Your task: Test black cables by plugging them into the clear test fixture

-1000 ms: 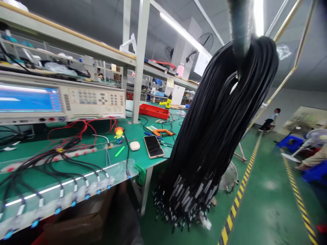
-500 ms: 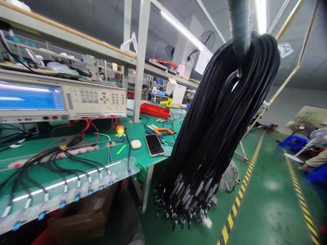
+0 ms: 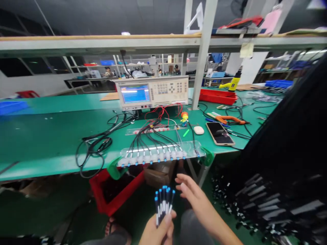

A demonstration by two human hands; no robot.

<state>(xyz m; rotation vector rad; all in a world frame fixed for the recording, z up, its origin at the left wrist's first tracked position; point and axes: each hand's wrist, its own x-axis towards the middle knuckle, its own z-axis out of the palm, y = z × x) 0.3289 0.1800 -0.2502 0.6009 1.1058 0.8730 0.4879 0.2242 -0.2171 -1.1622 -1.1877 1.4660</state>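
Head view: The left hand (image 3: 158, 233) pinched a bundle of black cables (image 3: 164, 204) between thumb and fingers, with the blue tips pointing up and away from the palm. The right hand (image 3: 190, 192) was open, its fingers extended, just beside the bundle's right side. Beyond both hands, a clear fixture strip (image 3: 190, 147) ran along the front edge of the bench (image 3: 51, 136), bearing a row of blue-ended cable connectors. Farther beyond the hands stood a benchtop test instrument (image 3: 170, 90) with a lit blue screen. Beyond and to the right of the right hand lay a smartphone (image 3: 220, 133). A mass of black cables (image 3: 281, 136) hung to the right of that hand. A red bin (image 3: 120, 202) was located beyond and left of the left hand, below bench level.
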